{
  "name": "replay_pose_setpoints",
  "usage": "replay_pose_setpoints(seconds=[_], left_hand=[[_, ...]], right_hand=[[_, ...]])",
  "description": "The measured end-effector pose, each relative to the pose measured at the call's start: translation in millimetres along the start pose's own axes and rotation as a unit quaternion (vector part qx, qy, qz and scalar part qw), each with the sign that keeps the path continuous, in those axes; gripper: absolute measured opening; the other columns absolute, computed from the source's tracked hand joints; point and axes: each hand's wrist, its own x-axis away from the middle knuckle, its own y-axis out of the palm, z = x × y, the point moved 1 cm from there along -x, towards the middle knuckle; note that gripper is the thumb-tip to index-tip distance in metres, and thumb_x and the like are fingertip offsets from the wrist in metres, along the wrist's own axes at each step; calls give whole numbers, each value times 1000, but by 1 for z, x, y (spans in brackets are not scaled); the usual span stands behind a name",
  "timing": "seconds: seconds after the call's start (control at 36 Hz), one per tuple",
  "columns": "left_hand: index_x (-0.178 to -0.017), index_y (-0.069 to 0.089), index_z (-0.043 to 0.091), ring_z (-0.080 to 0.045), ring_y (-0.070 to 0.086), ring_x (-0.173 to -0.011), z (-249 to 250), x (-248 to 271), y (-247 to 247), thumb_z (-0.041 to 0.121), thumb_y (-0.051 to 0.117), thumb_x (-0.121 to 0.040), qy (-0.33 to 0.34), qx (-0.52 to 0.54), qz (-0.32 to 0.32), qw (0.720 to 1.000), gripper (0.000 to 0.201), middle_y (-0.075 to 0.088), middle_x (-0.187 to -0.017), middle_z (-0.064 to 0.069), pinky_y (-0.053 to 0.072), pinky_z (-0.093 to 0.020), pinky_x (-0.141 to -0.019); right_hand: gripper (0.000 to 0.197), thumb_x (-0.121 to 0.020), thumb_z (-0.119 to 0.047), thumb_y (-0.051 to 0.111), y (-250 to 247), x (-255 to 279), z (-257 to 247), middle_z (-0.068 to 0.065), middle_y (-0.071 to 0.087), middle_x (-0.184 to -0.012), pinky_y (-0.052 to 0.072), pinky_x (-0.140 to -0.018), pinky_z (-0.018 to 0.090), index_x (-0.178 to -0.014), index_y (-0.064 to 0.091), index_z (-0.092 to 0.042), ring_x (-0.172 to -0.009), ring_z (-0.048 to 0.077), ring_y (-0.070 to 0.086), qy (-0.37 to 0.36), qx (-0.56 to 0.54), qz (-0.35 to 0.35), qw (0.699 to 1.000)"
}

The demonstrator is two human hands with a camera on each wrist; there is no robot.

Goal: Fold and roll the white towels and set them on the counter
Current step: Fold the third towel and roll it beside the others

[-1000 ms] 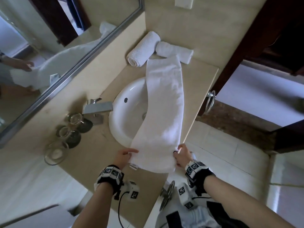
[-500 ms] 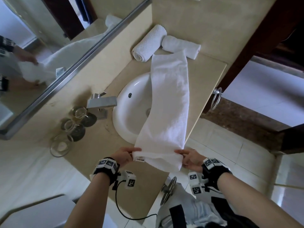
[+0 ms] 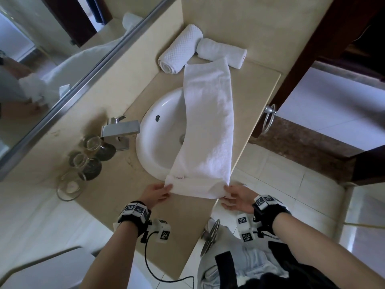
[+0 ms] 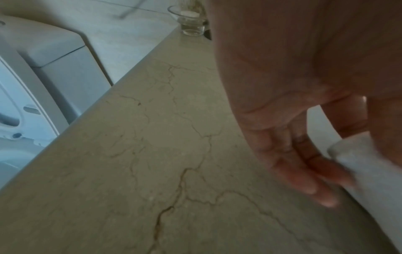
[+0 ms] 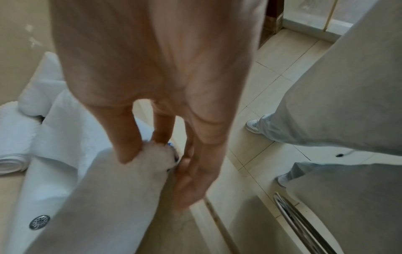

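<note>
Your left hand [image 3: 156, 193] and right hand [image 3: 237, 197] each pinch a near corner of the long towel [image 3: 208, 126] — first roll turned over. It lies along the counter [image 3: 116, 197] across the sink [image 3: 160, 132]; two rolled towels [image 3: 181, 49] at the far end.

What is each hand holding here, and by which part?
Both hold the long white towel at its rolled near end: left hand at the left corner, right hand at the right corner.

Left hand [image 3: 156, 194] fingers pinching; right hand [image 3: 237, 197] fingers pinching too.
</note>
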Motion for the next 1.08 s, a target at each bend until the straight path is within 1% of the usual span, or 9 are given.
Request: replay_pose_setpoints(seconds=[0.11,0.25,0.44,0.56,0.67,0.75,0.92,1.0,1.08], left_hand=[[-119,56,5,-24,66,-94,5,-2,10,16,61,-92,-22,46,-3,999,30,65,-113,-13,58,-26,-72],[-106,59,-5,-24,63,-87,14,-4,28,4,56,-91,-2,72,65,995,18,62,-102,-15,59,-23,-61],[-91,60,-3,-28,63,-90,10,-3,37,4,57,-90,38,82,96,991,8,62,-96,-15,59,-22,-62],[-65,50,4,-25,61,-78,2,-3,39,1,59,-86,59,38,128,989,23,55,-76,-10,58,-24,-63],[-65,42,8,-23,60,-71,3,-7,46,2,60,-84,78,19,182,980,26,51,-73,-11,55,-21,-54],[-73,40,10,-22,61,-66,7,-12,49,-2,57,-83,76,31,199,977,23,52,-82,-14,55,-21,-49],[-60,39,9,-13,55,-38,16,-17,52,-14,50,-83,33,78,196,977,34,49,-66,-11,51,-19,-42],[-68,55,5,-15,61,-44,18,-18,49,-12,51,-87,-7,109,158,981,26,57,-74,-12,54,-18,-46],[-74,64,2,-21,61,-65,22,-18,47,-12,46,-90,-34,100,114,988,28,60,-85,-13,55,-16,-50]], right_hand=[[27,-87,2,56,8,-3,-2,23,52,-112,59,-54,35,-114,49,5,-89,35,60,-37,-46,95,994],[40,-76,6,54,16,-14,-2,25,48,-123,57,-52,35,-115,47,5,-102,38,56,-61,-37,174,982],[15,-80,6,51,14,-4,-8,22,52,-102,60,-61,42,-95,50,2,-97,37,57,-56,-40,140,988],[14,-78,4,51,5,-14,-5,22,59,-101,60,-72,46,-92,51,5,-81,34,65,-44,38,206,977],[23,-88,2,52,7,-18,-6,17,51,-102,57,-60,28,-108,42,-3,-77,24,61,-84,78,179,977],[26,-88,6,52,8,-16,-9,18,50,-102,57,-60,27,-108,41,-6,-80,26,60,-96,112,169,975],[23,-85,14,51,4,-15,-13,14,54,-91,57,-62,27,-84,49,-10,-78,25,61,-92,108,156,978],[26,-85,16,49,6,-7,-17,12,54,-92,59,-66,29,-81,52,-10,-83,24,61,-72,102,130,984],[25,-84,20,43,4,-2,-21,15,57,-96,61,-63,35,-81,62,4,-96,31,63,-25,68,139,988]])
